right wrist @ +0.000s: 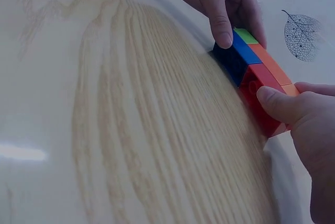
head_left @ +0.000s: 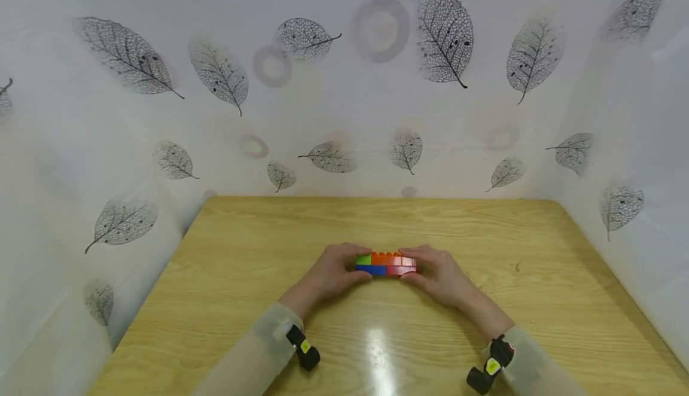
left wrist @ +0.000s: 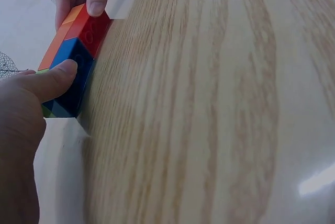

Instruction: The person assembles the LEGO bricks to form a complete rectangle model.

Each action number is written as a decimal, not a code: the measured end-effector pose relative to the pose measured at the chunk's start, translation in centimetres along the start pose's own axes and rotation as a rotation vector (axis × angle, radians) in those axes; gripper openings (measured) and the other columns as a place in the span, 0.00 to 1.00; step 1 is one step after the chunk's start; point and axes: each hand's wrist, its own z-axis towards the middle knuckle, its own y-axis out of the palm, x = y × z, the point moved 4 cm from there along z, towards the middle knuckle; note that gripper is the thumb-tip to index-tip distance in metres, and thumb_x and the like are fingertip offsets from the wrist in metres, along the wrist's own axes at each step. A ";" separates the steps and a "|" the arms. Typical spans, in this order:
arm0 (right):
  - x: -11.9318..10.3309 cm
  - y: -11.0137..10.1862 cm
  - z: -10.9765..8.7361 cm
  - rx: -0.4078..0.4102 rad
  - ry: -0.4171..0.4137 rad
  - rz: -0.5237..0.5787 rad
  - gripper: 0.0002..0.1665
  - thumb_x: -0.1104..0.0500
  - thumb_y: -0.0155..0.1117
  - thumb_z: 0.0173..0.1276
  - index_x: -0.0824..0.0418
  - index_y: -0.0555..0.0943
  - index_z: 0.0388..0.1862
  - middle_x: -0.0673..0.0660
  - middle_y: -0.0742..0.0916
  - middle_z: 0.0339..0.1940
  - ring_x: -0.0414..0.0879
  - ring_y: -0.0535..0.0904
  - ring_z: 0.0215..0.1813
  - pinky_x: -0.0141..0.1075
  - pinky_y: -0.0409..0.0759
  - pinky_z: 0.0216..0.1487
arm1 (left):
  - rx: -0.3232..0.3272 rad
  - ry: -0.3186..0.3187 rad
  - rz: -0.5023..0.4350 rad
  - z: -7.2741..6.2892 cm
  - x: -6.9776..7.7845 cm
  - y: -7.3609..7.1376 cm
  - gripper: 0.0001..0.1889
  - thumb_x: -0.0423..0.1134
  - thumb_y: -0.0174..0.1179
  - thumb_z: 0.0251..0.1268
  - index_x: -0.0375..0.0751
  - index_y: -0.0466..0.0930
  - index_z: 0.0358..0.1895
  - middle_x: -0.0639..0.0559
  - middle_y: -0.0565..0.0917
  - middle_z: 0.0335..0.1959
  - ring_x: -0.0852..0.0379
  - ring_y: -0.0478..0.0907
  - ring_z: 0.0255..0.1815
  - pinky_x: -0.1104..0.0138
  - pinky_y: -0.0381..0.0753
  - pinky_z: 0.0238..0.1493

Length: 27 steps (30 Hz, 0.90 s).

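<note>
A short bar of joined toy building bricks lies sideways between the two hands in the middle of the head view. Its left end shows a blue brick (head_left: 372, 270) beside a green brick (head_left: 363, 260), and its right part a red brick (head_left: 395, 270) beside an orange brick (head_left: 383, 260) with studs on the far side. The left hand (head_left: 335, 271) pinches the blue and green end, thumb on the blue brick (left wrist: 78, 82). At the other end the right hand (head_left: 440, 273) grips, its thumb pressed on the red brick (right wrist: 256, 98). Fingers on the far side are partly hidden.
A wood-grain table (head_left: 280, 222) lies under the bricks. Behind it and along both sides hangs a white sheet (head_left: 334, 97) printed with dark leaves. Each wrist carries a small black camera, one on the left (head_left: 304, 348) and one on the right (head_left: 491, 365).
</note>
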 end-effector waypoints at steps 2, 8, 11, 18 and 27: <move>0.0 -0.1 0.1 -0.009 0.009 -0.002 0.31 0.60 0.83 0.64 0.61 0.85 0.65 0.54 0.88 0.60 0.54 0.85 0.61 0.55 0.81 0.62 | -0.007 -0.011 -0.001 0.1 0.0 0.0 0.28 0.45 0.78 0.64 0.48 0.84 0.67 0.56 0.84 0.64 0.55 0.78 0.67 0.57 0.74 0.70; 0.2 -0.4 0.3 -0.065 0.097 0.006 0.31 0.55 0.81 0.66 0.59 0.85 0.67 0.55 0.87 0.64 0.56 0.83 0.65 0.56 0.77 0.67 | -0.028 -0.060 -0.025 0.4 -0.2 -0.2 0.28 0.47 0.77 0.64 0.49 0.85 0.67 0.57 0.84 0.65 0.56 0.78 0.68 0.58 0.73 0.71; 0.4 -0.5 0.5 -0.097 0.156 0.022 0.31 0.53 0.80 0.67 0.58 0.84 0.68 0.54 0.86 0.65 0.56 0.81 0.68 0.57 0.74 0.70 | -0.037 -0.086 -0.043 0.6 -0.3 -0.2 0.27 0.48 0.77 0.64 0.50 0.85 0.67 0.58 0.84 0.65 0.56 0.77 0.68 0.58 0.73 0.71; 0.6 -0.6 1.1 -0.154 0.260 0.050 0.31 0.51 0.79 0.69 0.55 0.84 0.69 0.55 0.86 0.66 0.58 0.78 0.70 0.58 0.72 0.72 | -0.053 -0.121 -0.043 0.9 -0.7 -0.4 0.26 0.50 0.76 0.66 0.53 0.85 0.66 0.58 0.84 0.65 0.58 0.78 0.66 0.58 0.76 0.68; 0.8 -0.7 1.4 -0.166 0.277 0.044 0.29 0.51 0.80 0.68 0.56 0.86 0.66 0.56 0.88 0.62 0.56 0.80 0.68 0.56 0.75 0.70 | -0.072 -0.092 -0.016 1.5 -1.1 -0.5 0.27 0.51 0.76 0.66 0.50 0.85 0.67 0.58 0.86 0.62 0.61 0.79 0.63 0.61 0.77 0.67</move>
